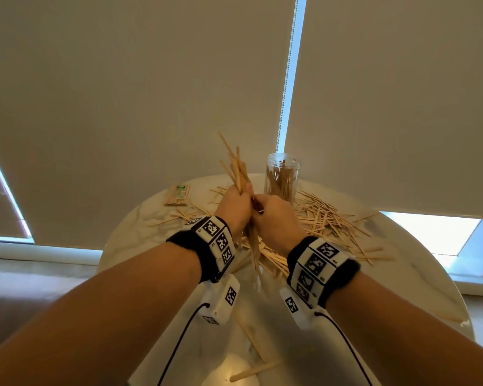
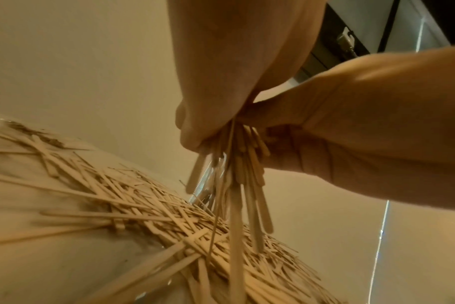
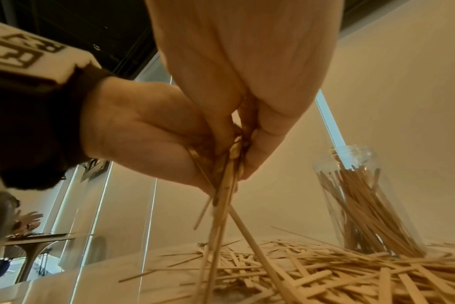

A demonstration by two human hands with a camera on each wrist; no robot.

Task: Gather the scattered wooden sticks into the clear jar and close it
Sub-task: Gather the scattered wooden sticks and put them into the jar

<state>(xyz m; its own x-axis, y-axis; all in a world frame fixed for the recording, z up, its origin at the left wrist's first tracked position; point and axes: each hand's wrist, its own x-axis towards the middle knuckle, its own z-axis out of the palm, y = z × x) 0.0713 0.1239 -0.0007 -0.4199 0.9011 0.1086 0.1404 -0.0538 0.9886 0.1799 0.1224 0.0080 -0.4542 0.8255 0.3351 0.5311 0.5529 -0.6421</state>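
Both hands grip one bundle of wooden sticks (image 1: 239, 171) above the table, held roughly upright. My left hand (image 1: 233, 203) holds it from the left and my right hand (image 1: 273, 215) from the right, knuckles nearly touching. The bundle's lower ends (image 2: 237, 195) hang below the fists (image 3: 221, 205). The clear jar (image 1: 281, 178) stands open just behind the right hand, partly filled with sticks (image 3: 361, 197). Many loose sticks (image 1: 326, 218) lie scattered over the table around and under the hands (image 2: 143, 209). No lid is in view.
The round pale table (image 1: 140, 232) has a wrapped pack of sticks (image 1: 179, 195) at its far left. A few stray sticks (image 1: 254, 370) lie near the front edge. Window blinds hang close behind the table. Another table and a person's hands appear far off (image 3: 26, 222).
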